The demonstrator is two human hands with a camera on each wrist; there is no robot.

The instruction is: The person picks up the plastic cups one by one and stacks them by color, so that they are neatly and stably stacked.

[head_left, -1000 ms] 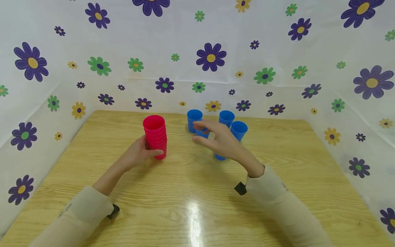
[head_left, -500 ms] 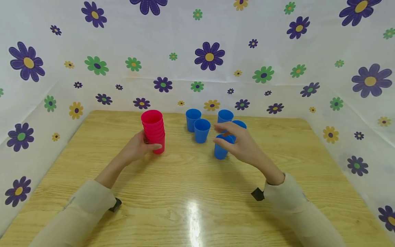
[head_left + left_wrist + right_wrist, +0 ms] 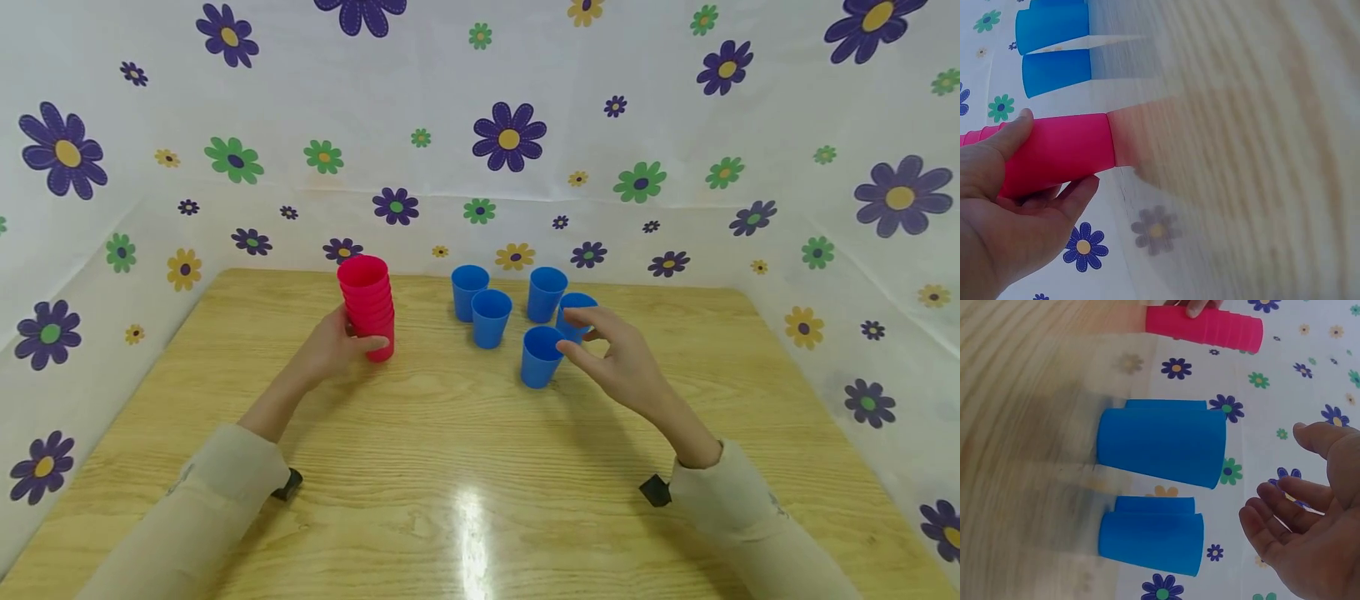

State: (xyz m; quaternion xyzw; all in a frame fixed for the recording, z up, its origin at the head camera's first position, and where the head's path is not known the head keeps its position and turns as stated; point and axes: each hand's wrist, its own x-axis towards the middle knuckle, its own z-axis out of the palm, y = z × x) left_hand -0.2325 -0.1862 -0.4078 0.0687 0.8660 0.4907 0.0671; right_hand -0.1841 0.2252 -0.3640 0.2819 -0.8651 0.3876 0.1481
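Observation:
A stack of nested red plastic cups point(image 3: 366, 287) stands upright on the left of the table, and my left hand point(image 3: 330, 346) grips it low down. In the left wrist view, my thumb and fingers wrap the lowest red cup point(image 3: 1066, 150), whose base meets the tabletop. Several separate blue cups stand upright, mouths up, near the back middle. Beside the front blue cup point(image 3: 537, 367) and the right-hand blue cup point(image 3: 570, 310), my right hand point(image 3: 630, 362) hovers with thumb and fingers spread. The right wrist view shows that hand point(image 3: 1310, 531) holding nothing, apart from the blue cups point(image 3: 1160, 444).
More blue cups stand behind: one at the back left point(image 3: 469, 292), one just before it point(image 3: 491, 323) and one at the back right point(image 3: 544, 300). A white sheet with flowers point(image 3: 300, 100) walls the wooden table point(image 3: 420, 500) at the back and sides.
My left hand has slid the red stack back and slightly left. The right hand has moved right, from over the left blue cups past the front one. The blue cups stay put.

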